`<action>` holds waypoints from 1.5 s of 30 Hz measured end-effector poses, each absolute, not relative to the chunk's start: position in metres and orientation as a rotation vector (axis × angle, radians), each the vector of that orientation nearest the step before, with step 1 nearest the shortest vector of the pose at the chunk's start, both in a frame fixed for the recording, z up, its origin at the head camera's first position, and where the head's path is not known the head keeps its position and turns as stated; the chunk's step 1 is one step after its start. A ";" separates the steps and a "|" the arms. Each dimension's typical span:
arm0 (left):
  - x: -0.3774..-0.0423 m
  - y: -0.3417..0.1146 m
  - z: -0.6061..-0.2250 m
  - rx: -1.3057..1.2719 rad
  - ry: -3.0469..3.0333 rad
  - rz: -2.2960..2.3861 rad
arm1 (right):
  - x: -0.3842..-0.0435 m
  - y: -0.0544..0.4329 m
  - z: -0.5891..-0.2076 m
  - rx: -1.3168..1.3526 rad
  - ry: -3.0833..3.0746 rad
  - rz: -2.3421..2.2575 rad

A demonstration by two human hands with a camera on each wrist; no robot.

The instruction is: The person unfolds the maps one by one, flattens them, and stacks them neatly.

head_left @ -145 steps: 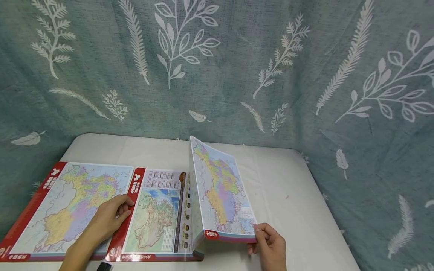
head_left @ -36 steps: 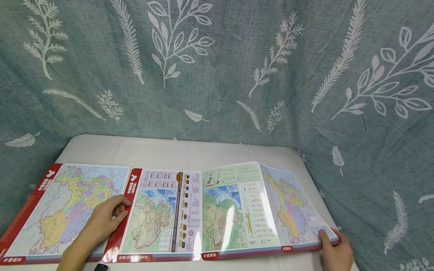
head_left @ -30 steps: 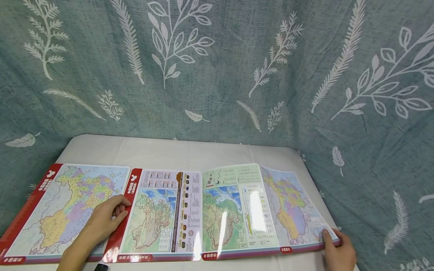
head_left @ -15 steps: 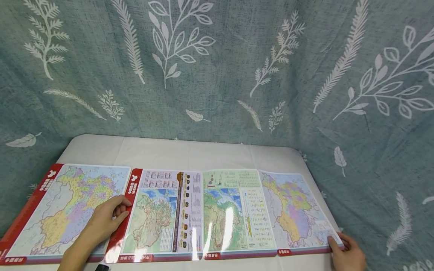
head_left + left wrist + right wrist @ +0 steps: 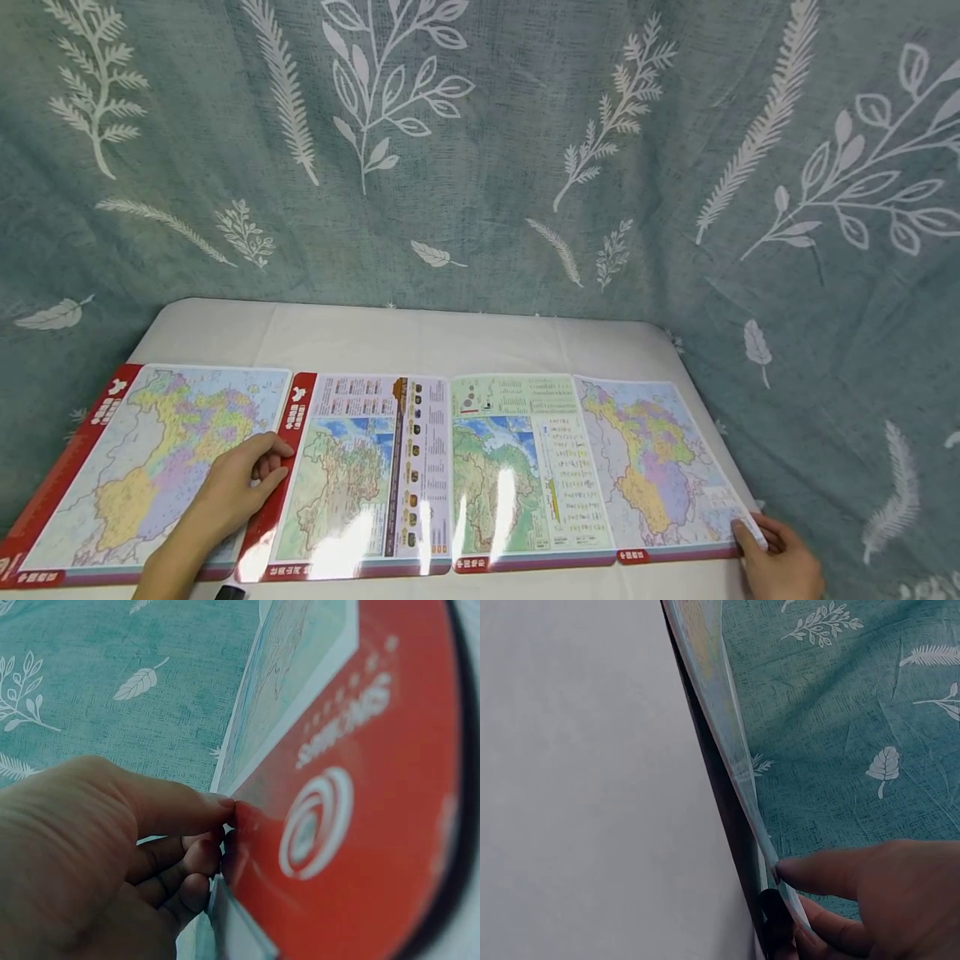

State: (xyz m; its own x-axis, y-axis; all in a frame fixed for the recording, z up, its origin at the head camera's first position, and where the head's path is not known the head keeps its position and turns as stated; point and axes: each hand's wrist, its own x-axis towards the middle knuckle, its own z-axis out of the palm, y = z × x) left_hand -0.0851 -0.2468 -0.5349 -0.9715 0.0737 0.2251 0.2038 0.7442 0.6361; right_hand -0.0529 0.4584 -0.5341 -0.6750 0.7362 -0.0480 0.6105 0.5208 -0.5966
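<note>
A fold-out map (image 5: 420,500) lies spread on the table in three panels: a relief map with text beside a red strip, a greener relief map, and a coloured political map at the right. My left hand (image 5: 236,483) pinches its red left edge, thumb on top in the left wrist view, where the red strip (image 5: 337,825) shows close up. With thumb and fingers, my right hand (image 5: 780,558) grips the near right corner of the last panel. In the right wrist view that panel's edge (image 5: 739,765) runs up from the fingers.
A second map (image 5: 82,492) with a red left strip lies to the left, partly under my left forearm. A small black object (image 5: 230,592) sits at the near edge. The white table (image 5: 465,337) meets a green leaf-patterned cloth (image 5: 495,167) behind and at the sides.
My right hand has drawn the right panels out to the right and lowered them, so the raised folds now lie nearly flat. My left hand has stayed at the red edge.
</note>
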 end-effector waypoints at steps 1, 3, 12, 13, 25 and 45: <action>-0.085 -0.247 -0.535 -0.221 -2.759 -1.039 | -0.053 0.458 -0.533 -1.154 -2.551 0.874; -0.085 -0.246 -0.536 -0.214 -2.762 -1.043 | -0.053 0.458 -0.532 -1.158 -2.536 0.884; -0.087 -0.241 -0.537 -0.242 -2.750 -1.009 | -0.052 0.454 -0.531 -1.199 -2.506 0.839; -0.088 -0.241 -0.537 -0.240 -2.751 -0.999 | -0.051 0.452 -0.532 -1.191 -2.505 0.828; -0.087 -0.238 -0.536 -0.241 -2.721 -0.971 | -0.061 0.392 -0.521 -0.978 -2.521 0.828; -0.084 -0.241 -0.535 -0.094 -2.535 -0.978 | -0.075 0.293 -0.519 -0.533 -2.554 1.001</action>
